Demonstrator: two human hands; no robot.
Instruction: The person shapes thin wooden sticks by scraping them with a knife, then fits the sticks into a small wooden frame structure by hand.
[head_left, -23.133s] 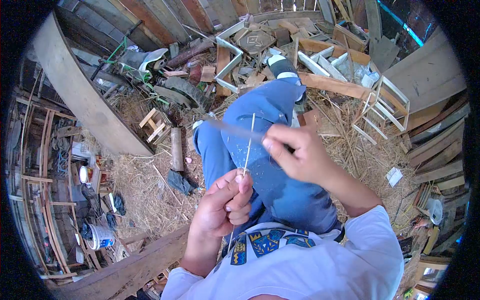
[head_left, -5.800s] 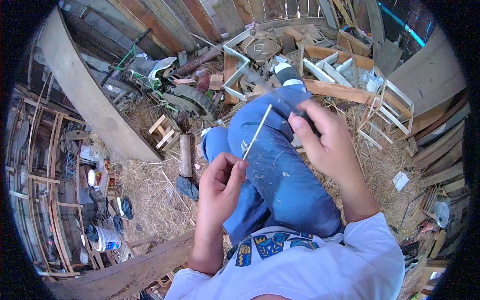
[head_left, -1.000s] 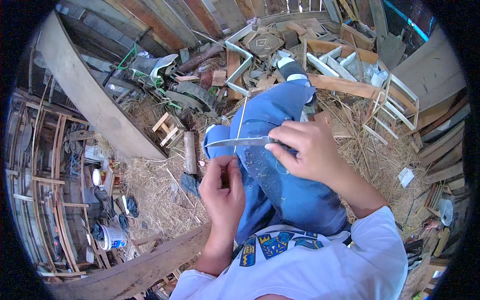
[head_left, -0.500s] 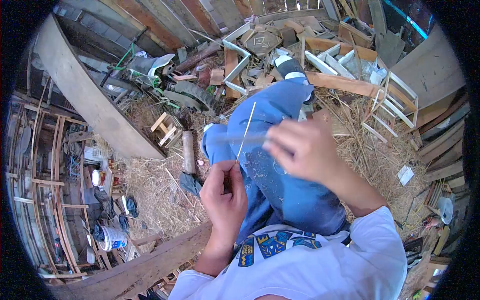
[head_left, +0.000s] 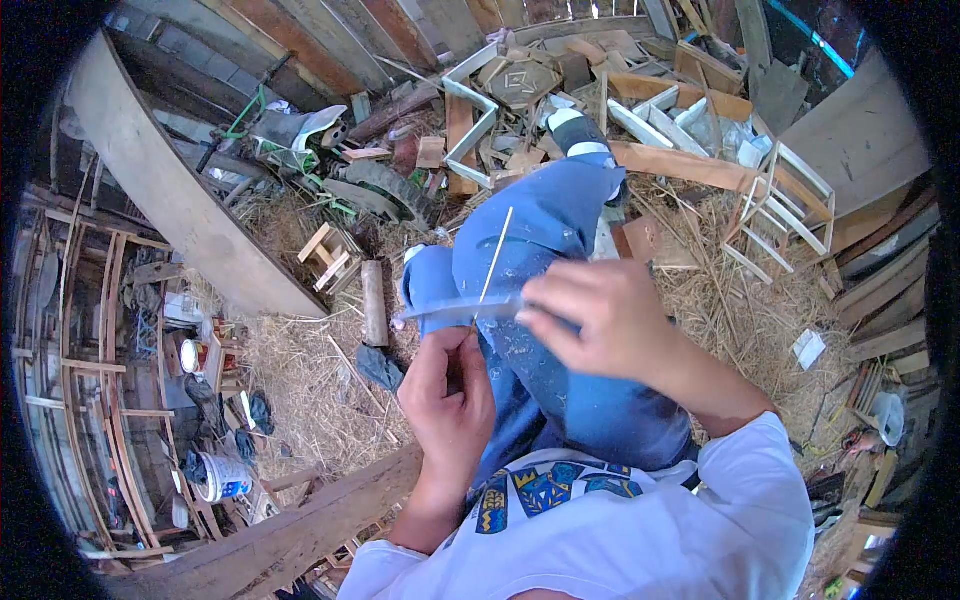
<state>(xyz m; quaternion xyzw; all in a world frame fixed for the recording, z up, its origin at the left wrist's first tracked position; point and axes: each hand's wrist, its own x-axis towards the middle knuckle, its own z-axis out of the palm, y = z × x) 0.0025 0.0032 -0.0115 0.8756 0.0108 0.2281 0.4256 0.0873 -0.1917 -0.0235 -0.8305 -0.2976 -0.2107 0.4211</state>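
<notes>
Pinched in the fingertips of my left hand (head_left: 447,392) is the lower end of a thin pale stick (head_left: 497,252), which points up and slightly right over my blue trousers (head_left: 560,390). My right hand (head_left: 597,315) is closed round the dark handle of a knife (head_left: 450,313). The blade reaches left across the stick, just above my left fingertips, and is a little blurred. Whether its edge touches the stick I cannot tell. Small pale shavings lie on the trouser leg.
Straw covers the floor. A wooden beam (head_left: 290,520) runs at lower left, near a white bucket (head_left: 222,477). A small wooden frame (head_left: 330,257) and a log (head_left: 375,303) lie left of my legs. Beyond my foot are scrap boards and a white zigzag frame (head_left: 484,125).
The knife has come down along the stick, close to my left fingertips, and looks sharper than half a second ago. My left hand has barely moved and keeps its pinch.
</notes>
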